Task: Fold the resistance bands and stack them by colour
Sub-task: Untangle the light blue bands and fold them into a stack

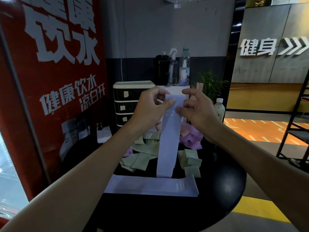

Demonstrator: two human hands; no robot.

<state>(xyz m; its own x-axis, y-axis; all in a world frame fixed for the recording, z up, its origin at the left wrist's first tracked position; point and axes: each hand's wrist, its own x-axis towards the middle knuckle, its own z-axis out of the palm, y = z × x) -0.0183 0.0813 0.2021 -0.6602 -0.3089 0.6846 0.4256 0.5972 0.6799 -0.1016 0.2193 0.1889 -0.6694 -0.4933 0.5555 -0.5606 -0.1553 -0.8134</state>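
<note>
A black round table (217, 190) holds a flat stack of pale blue bands (150, 185) at its near edge. Above it hangs one pale blue band (168, 144), its top pinched by the left hand (150, 109). The right hand (199, 113) has loosely spread fingers and its thumb touches the band; whether it grips is unclear. Behind lie green bands (140, 159) and purple bands (192, 138).

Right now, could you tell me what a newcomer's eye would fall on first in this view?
First, the long pale blue resistance band held up at centre, its top pinched by the left hand with the right hand at its edge. Below it, a flat pale blue stack lies at the near edge of the black round table. The big red banner fills the left.
</note>
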